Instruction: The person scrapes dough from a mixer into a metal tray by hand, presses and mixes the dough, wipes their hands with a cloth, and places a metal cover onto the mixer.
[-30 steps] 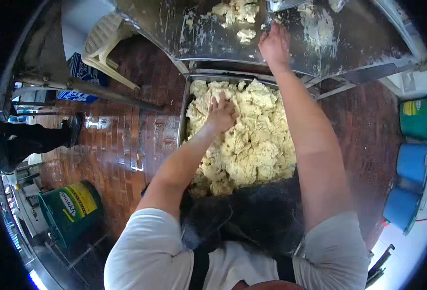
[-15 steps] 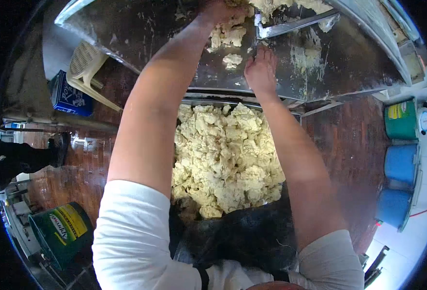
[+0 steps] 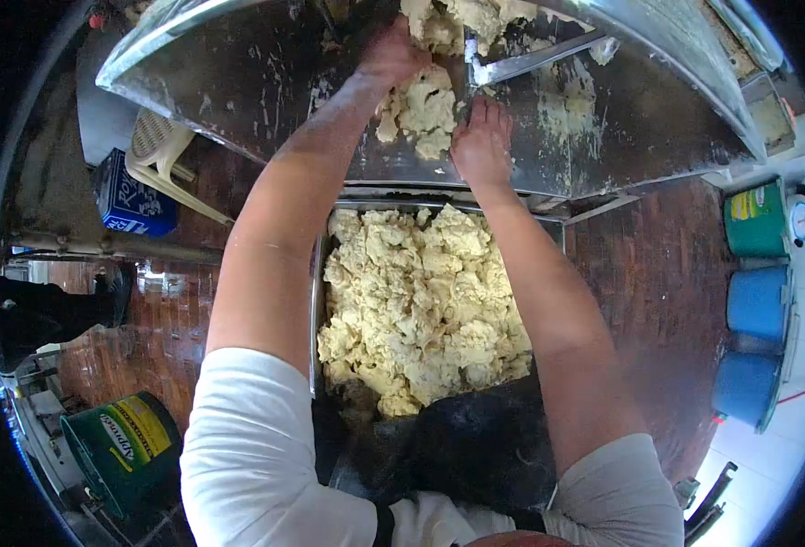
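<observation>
My left hand (image 3: 395, 55) reaches far into a dough-smeared metal bowl or trough (image 3: 653, 118), its fingers curled against pale, sticky dough (image 3: 427, 102). The fingertips are partly hidden by the dough. My right hand (image 3: 483, 144) lies on the metal surface just right of that dough, fingers stretched forward and apart from the metal bar (image 3: 539, 62). More dough (image 3: 485, 18) clings around the bar at the top. Below the metal edge, between my forearms, a rectangular container (image 3: 315, 310) holds a large heap of lumpy dough (image 3: 425, 301).
At left are a blue tin box (image 3: 134, 196), a plastic chair (image 3: 161, 150), a green bucket (image 3: 120, 451) and another person's dark-clothed leg (image 3: 51, 310). Along the right wall stand another green bucket (image 3: 753, 219), a round dial (image 3: 801, 219) and blue tubs (image 3: 756, 303).
My left hand has come slightly toward me, and the dough beneath it now reaches nearer the metal edge. My right hand stays beside it. The view has shifted slightly.
</observation>
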A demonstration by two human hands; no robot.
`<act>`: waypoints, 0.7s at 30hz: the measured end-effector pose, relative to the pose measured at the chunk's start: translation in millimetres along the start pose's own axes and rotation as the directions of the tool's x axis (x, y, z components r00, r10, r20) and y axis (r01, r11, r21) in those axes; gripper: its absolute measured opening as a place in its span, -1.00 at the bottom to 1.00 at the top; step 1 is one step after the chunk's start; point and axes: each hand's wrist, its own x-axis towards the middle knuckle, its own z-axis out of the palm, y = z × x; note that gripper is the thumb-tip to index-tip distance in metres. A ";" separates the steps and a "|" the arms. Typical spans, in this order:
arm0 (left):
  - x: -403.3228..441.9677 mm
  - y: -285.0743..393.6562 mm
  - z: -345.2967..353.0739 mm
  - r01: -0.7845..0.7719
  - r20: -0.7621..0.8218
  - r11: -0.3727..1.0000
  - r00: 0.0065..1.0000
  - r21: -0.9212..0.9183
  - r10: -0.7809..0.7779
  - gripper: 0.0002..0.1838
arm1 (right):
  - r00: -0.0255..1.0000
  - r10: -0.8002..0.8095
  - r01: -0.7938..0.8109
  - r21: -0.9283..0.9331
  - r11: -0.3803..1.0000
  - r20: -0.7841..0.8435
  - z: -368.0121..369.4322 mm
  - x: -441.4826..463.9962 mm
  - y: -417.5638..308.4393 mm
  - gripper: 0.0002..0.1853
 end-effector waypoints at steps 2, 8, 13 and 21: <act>-9.8 14.4 -4.4 0.048 -0.015 0.989 0.999 -0.138 -0.051 -0.23 | 1.000 -0.011 0.011 0.003 1.000 -0.002 2.1 -0.6 1.9 -0.34; -24.2 1.4 8.8 0.094 0.137 0.984 0.988 -0.152 -0.073 -0.47 | 0.993 -0.016 0.026 0.087 0.996 -0.117 1.3 -7.6 5.5 -0.41; -73.2 31.6 -47.7 0.048 0.209 0.998 0.976 0.048 -0.057 -0.47 | 0.986 0.134 -0.099 0.306 0.947 -0.098 2.9 -0.1 17.3 -0.35; -298.4 96.9 -108.8 -0.121 0.480 0.991 0.866 -0.064 0.137 -0.15 | 0.983 0.117 -0.059 0.365 0.929 -0.140 8.7 2.8 33.5 -0.33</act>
